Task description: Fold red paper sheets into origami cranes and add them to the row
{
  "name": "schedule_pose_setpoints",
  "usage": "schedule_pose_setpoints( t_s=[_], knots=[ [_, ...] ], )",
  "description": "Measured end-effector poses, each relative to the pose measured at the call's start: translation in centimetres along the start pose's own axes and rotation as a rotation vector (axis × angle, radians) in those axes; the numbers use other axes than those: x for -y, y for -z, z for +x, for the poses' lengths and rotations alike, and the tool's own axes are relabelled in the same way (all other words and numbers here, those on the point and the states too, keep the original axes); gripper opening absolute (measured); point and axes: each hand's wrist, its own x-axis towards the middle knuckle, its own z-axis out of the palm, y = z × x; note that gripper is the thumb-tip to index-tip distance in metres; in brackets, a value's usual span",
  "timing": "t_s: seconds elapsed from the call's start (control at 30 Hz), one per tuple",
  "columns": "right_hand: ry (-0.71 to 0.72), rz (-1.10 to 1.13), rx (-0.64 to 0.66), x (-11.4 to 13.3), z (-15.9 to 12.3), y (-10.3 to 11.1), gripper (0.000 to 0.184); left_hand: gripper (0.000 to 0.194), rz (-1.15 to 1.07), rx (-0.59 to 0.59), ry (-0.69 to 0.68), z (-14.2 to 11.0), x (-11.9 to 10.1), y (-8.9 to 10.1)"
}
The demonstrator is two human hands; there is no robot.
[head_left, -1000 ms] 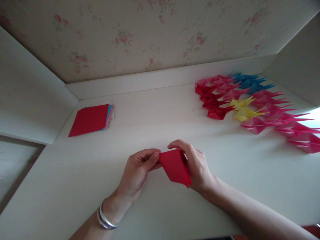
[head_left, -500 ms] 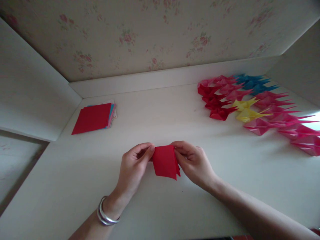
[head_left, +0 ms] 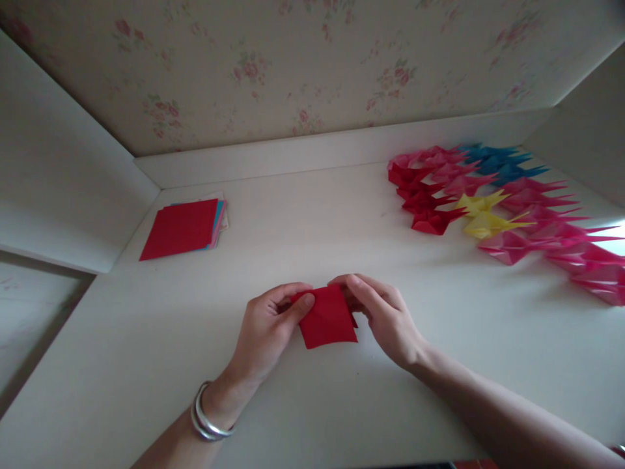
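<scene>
The left hand [head_left: 266, 326] pinches the small folded red paper [head_left: 328, 319] near its top left corner, with the thumb on the front. The right hand [head_left: 390, 319] is at the top right of the paper. Its fingers go behind the paper and touch it, but how tight they hold cannot be told. The paper is between the two hands, over the white table [head_left: 293, 228]. Two loose layers show at its right side.

A shiny silver bracelet [head_left: 208, 423] is on the left wrist. Far to the left, a pile of flat paper [head_left: 180, 228] lies on the table, with a red sheet on top and blue and pink edges sticking out. On the right sit rows of pointy folded paper shapes: red ones [head_left: 432, 221], yellow ones [head_left: 488, 225], blue ones [head_left: 510, 170] and pink ones [head_left: 508, 247]. The wall [head_left: 303, 65] behind has flowers on it.
</scene>
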Motion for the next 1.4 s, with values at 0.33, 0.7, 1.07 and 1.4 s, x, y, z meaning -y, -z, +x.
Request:
schedule_pose_setpoints(
  t_s=[0.33,0.7,1.07,1.4],
  knots=[
    [0.122,-0.370,-0.110,-0.5,0.2,-0.1,0.033,0.032,0.002,0.056,0.063,0.1,0.2,-0.1],
    [0.111,-0.441,0.035,0.0,0.0,-0.2,0.023,0.025,0.410,0.031,-0.151,-0.5,-0.7,-0.1],
    [0.030,-0.158,-0.037,-0.5,0.4,0.1,0.024,0.035,0.306,0.153,0.017,-1.0,0.0,-0.8],
    [0.012,-0.361,0.153,0.1,0.5,0.4,0.032,0.033,0.567,0.249,-0.170,-0.7,0.1,-0.5]
  ],
)
